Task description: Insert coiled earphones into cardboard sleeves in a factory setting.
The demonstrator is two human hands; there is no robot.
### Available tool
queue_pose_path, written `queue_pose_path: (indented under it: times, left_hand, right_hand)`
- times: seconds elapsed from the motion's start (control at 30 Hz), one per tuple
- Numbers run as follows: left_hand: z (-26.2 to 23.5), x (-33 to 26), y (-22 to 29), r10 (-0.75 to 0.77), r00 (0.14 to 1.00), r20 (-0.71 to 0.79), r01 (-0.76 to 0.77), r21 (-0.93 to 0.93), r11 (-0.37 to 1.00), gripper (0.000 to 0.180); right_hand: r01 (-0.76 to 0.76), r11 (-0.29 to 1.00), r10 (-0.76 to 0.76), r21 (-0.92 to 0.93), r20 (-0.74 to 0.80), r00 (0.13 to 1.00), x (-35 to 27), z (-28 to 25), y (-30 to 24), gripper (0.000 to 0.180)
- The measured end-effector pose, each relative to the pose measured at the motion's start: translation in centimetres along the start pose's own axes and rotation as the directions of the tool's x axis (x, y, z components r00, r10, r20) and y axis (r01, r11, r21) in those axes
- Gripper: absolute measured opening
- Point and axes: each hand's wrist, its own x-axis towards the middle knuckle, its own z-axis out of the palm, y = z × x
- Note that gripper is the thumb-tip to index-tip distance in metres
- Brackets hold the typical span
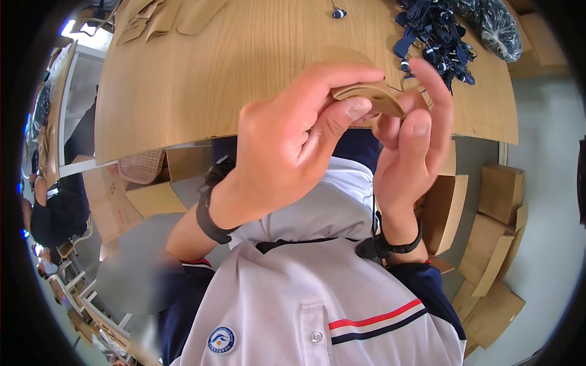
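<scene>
Above the table's near edge, my left hand pinches a small bent piece of brown cardboard between thumb and fingers. My right hand is at the card's right end, with its thumb and curled fingers closed on it and one finger raised. A thin dark cord hangs below the hands; its upper end is hidden behind my fingers. Just beyond my right hand lies a tangled pile of dark blue earphones. One separate earbud rests at the table's far side.
Several flat cardboard pieces lie at the far left of the wooden table. A clear plastic bag of dark items sits at the far right. Cardboard boxes stand on the right; a pink basket is below the table's left edge. Another person sits far left.
</scene>
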Motion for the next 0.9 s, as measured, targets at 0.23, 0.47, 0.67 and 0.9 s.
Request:
queue_pose_path:
  times: [0.23, 0.47, 0.67, 0.9]
  left_hand:
    - [1.7, -0.1, -0.8, -0.04, 0.994, -0.098, 0.038, -0.027, 0.999, 0.025]
    - [4.1, 0.1, -0.6, 0.16, 0.987, -0.014, -0.159, 0.042, 0.986, 0.024]
    - [9.4, 0.9, 0.6, 0.221, 0.963, 0.155, -0.213, -0.066, 0.975, 0.027]
    - [19.6, -2.5, -1.0, 0.181, 0.933, 0.312, -0.043, -0.402, 0.915, 0.016]
  right_hand:
    - [-0.085, 0.978, 0.082, -0.189, -0.025, 0.996, 0.8, 0.5, -1.7, 0.018]
    - [0.049, 0.983, -0.057, -0.176, -0.046, 0.997, 0.4, -2.6, -3.4, 0.011]
    - [-0.025, 0.858, -0.113, -0.513, -0.235, 0.965, -1.8, -6.7, -8.0, 0.013]
    - [0.042, 0.151, -0.149, -0.988, 0.019, 0.989, -7.4, -16.0, -10.3, 0.049]
